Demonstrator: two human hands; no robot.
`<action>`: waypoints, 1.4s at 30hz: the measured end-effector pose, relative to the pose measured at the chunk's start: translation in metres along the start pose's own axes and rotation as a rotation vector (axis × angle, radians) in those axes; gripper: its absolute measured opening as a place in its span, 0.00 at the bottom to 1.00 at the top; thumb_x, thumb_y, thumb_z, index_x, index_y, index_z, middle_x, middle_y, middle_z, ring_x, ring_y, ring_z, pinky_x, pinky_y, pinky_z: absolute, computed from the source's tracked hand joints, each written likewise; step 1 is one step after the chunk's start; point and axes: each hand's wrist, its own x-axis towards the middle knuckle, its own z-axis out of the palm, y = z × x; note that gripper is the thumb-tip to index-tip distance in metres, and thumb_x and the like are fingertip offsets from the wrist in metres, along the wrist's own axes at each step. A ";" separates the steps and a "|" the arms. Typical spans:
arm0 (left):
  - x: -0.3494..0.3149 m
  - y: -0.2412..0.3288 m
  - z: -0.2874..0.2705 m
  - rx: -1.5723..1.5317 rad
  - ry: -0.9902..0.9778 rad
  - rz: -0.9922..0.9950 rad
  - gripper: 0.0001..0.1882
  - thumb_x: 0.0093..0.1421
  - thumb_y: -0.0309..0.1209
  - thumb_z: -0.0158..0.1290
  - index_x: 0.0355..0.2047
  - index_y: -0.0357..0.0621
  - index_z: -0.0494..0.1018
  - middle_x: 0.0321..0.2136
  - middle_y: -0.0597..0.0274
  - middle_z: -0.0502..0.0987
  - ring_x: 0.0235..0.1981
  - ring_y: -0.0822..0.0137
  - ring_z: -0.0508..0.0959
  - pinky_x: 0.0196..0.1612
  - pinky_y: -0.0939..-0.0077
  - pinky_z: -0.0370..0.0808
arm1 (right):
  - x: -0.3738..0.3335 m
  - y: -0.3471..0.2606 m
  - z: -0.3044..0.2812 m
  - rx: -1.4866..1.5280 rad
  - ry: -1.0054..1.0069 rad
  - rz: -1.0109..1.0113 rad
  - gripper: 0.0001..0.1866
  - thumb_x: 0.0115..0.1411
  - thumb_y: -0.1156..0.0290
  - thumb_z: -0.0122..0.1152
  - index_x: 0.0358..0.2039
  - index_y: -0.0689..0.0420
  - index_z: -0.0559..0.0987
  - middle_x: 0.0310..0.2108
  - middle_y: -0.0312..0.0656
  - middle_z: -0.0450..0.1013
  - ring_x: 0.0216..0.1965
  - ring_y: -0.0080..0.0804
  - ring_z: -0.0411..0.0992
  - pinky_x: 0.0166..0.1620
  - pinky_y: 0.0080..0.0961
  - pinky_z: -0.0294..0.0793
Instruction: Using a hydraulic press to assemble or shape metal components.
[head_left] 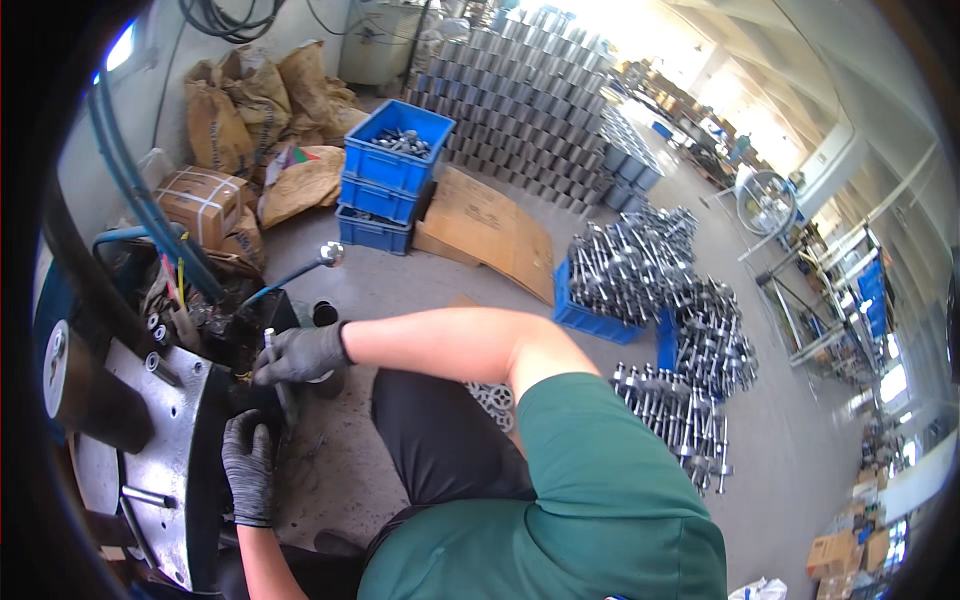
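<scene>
Both my hands wear grey gloves and are at the side of a dark metal machine (180,480). My right hand (300,357) reaches across from the right, its fingers closed around a short metal rod (270,345) whose bright end sticks up by the fingertips. Nearer to me, my left hand (248,468) rests by the machine's edge with thumb and fingers apart; nothing shows between them. A lever with a blue shaft and a shiny ball knob (331,254) slants up beyond my right hand. Below that hand stands a dark cylindrical container (326,384), partly hidden.
Stacked blue crates (400,150) of metal parts stand ahead, beside a flattened cardboard sheet (490,228). Heaped metal shafts (630,265) lie to the right, some above a blue crate (590,312). Metal cylinders (520,100) are piled behind. Sacks (220,120) and a strapped carton (200,205) line the left wall.
</scene>
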 end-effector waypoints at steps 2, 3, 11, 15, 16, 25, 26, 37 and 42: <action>-0.001 -0.010 -0.001 0.034 -0.041 -0.023 0.12 0.66 0.24 0.54 0.48 0.32 0.76 0.44 0.52 0.77 0.48 0.58 0.77 0.56 0.66 0.72 | -0.043 0.023 -0.031 -0.118 0.018 0.115 0.22 0.68 0.53 0.59 0.53 0.55 0.82 0.48 0.46 0.81 0.51 0.36 0.77 0.56 0.34 0.74; -0.004 -0.009 -0.003 0.094 -0.052 -0.003 0.12 0.66 0.24 0.53 0.48 0.32 0.76 0.44 0.53 0.77 0.48 0.58 0.77 0.56 0.66 0.72 | -0.066 0.047 -0.041 0.012 0.084 0.246 0.21 0.68 0.55 0.59 0.52 0.56 0.83 0.47 0.45 0.81 0.49 0.35 0.78 0.55 0.34 0.75; -0.007 -0.009 0.021 0.390 -0.338 0.083 0.13 0.62 0.23 0.57 0.47 0.37 0.77 0.42 0.47 0.79 0.48 0.49 0.78 0.55 0.62 0.74 | -0.359 0.323 -0.016 0.466 1.060 0.446 0.07 0.69 0.64 0.60 0.32 0.49 0.78 0.24 0.30 0.71 0.23 0.22 0.69 0.26 0.25 0.69; -0.036 -0.018 0.001 0.405 -0.452 -0.120 0.14 0.61 0.22 0.58 0.49 0.38 0.78 0.44 0.48 0.79 0.47 0.51 0.80 0.54 0.64 0.75 | -0.424 0.332 0.070 0.727 1.416 0.921 0.18 0.67 0.50 0.62 0.30 0.50 0.73 0.22 0.40 0.77 0.19 0.34 0.79 0.20 0.30 0.77; -0.037 -0.017 0.003 0.415 -0.469 -0.127 0.14 0.61 0.22 0.58 0.49 0.38 0.78 0.44 0.48 0.79 0.47 0.51 0.80 0.54 0.64 0.75 | -0.444 0.331 0.080 0.743 1.417 0.935 0.18 0.67 0.50 0.62 0.30 0.50 0.73 0.22 0.40 0.77 0.19 0.34 0.79 0.20 0.30 0.77; -0.027 -0.041 0.027 0.422 -0.583 -0.211 0.13 0.64 0.21 0.56 0.50 0.36 0.77 0.44 0.50 0.79 0.47 0.57 0.79 0.54 0.68 0.74 | -0.501 0.326 0.156 1.019 1.929 0.899 0.18 0.69 0.49 0.58 0.35 0.52 0.71 0.23 0.47 0.79 0.20 0.44 0.81 0.20 0.39 0.82; -0.028 -0.043 0.026 0.425 -0.591 -0.210 0.13 0.64 0.21 0.56 0.50 0.37 0.77 0.44 0.51 0.79 0.46 0.58 0.79 0.54 0.68 0.74 | -0.492 0.326 0.154 1.025 1.985 0.886 0.18 0.69 0.49 0.58 0.36 0.52 0.71 0.24 0.47 0.79 0.21 0.44 0.81 0.20 0.39 0.82; -0.035 -0.050 0.021 0.433 -0.578 -0.296 0.14 0.65 0.22 0.56 0.51 0.37 0.77 0.45 0.51 0.81 0.47 0.58 0.80 0.54 0.69 0.74 | -0.445 0.351 0.116 0.784 1.952 0.922 0.18 0.71 0.52 0.58 0.36 0.55 0.73 0.25 0.45 0.78 0.21 0.40 0.79 0.23 0.33 0.81; -0.032 -0.051 0.026 0.468 -0.605 -0.291 0.14 0.64 0.24 0.57 0.50 0.37 0.77 0.45 0.49 0.81 0.47 0.54 0.80 0.53 0.67 0.75 | -0.439 0.353 0.108 -0.113 1.352 0.752 0.19 0.71 0.53 0.59 0.38 0.60 0.76 0.31 0.40 0.80 0.35 0.38 0.79 0.41 0.31 0.80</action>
